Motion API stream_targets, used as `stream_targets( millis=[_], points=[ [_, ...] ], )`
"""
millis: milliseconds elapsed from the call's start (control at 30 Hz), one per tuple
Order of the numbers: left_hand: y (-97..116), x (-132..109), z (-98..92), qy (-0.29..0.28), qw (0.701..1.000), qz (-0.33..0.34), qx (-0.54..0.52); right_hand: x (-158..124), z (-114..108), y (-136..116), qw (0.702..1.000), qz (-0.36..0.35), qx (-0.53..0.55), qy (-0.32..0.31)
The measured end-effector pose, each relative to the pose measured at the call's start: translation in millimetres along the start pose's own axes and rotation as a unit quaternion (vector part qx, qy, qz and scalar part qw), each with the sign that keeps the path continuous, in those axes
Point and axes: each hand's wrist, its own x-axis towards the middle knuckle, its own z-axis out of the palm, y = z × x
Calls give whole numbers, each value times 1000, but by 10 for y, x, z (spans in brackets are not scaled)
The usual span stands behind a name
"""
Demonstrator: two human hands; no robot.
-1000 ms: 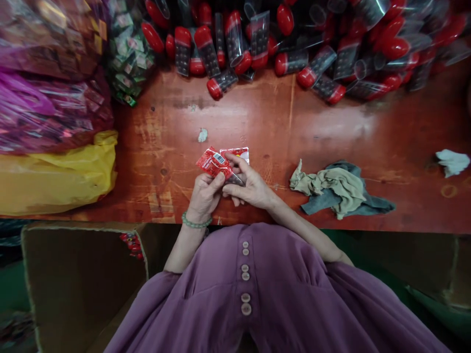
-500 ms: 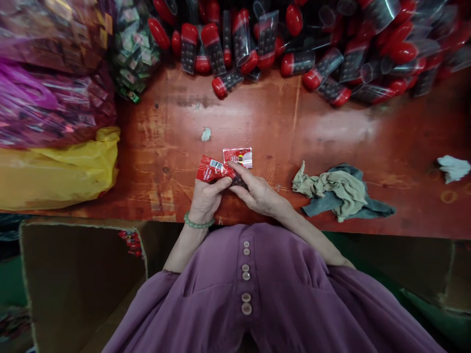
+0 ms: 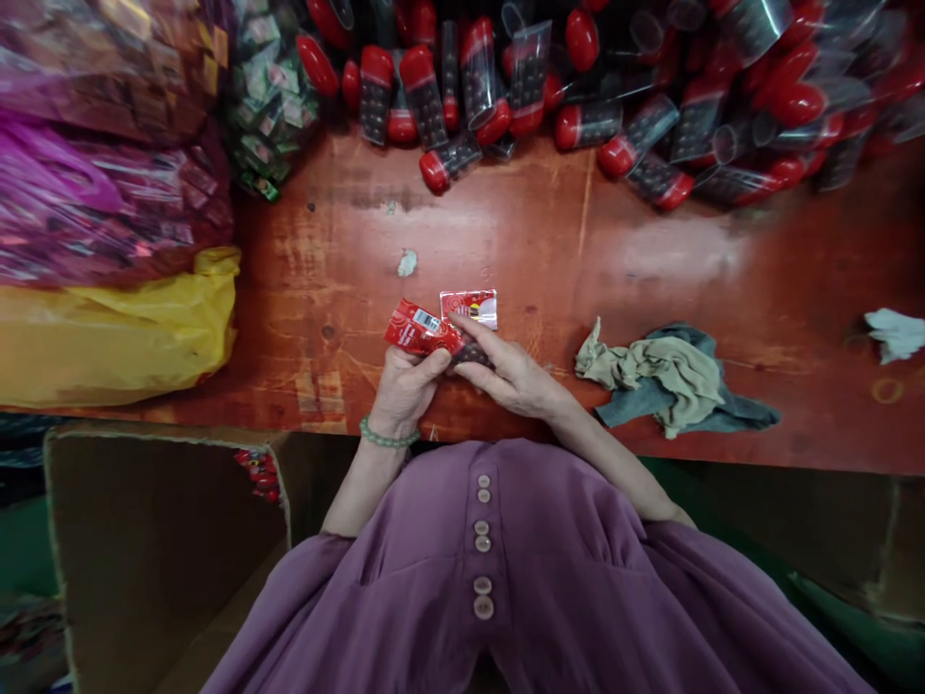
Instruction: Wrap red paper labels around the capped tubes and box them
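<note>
Both hands are together near the table's front edge, around a red printed packet (image 3: 413, 333) with a white barcode label. My left hand (image 3: 405, 390), a green bead bracelet at its wrist, is closed on the packet with the thumb on top. The fingers of my right hand (image 3: 516, 374) are closed around the packet's other end, where a dark, bumpy part (image 3: 473, 355) shows between thumb and fingers. What joins the dark part to the red wrapper is partly hidden. Just beyond the right fingertips, a small red and white printed packet (image 3: 483, 304) lies flat on the table.
Clear tubes with red caps and dark balls (image 3: 426, 96) are heaped along the back. Filled plastic bags, purple (image 3: 65, 183) and yellow (image 3: 122, 337), stand at the left. Crumpled cloths (image 3: 669, 376) lie at right. An open cardboard box (image 3: 166, 540) sits below the table's left edge.
The red packet has tilted slightly in my hands. My right hand has shifted a little to the right along the dark end. The view has moved slightly.
</note>
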Motion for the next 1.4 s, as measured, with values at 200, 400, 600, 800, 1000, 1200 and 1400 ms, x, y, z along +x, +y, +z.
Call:
stream_targets(
  millis=[200, 400, 600, 800, 1000, 1200, 1400],
  points=[
    [0, -5, 20, 14, 1000, -5, -4, 23, -15, -34, 999, 18, -32, -6],
    [0, 30, 99, 52, 997, 50, -1, 27, -32, -72, 997, 20, -76, -18],
    [-24, 25, 76, 47, 997, 60, 24, 55, -17, -15, 1000, -12, -23, -9],
    [-47, -8, 59, 97, 993, 67, -18, 75, 29, -27, 999, -16, -32, -13],
    [-3, -19, -14, 41, 997, 63, 7, 34, -13, -110, 992, 10, -121, -33],
    [44, -38, -131, -17, 997, 56, 53, 14, -27, -138, 994, 24, -96, -39],
    [16, -26, -67, -17, 999, 31, 20, 40, 68, -99, 1000, -4, -13, -22]
  ],
)
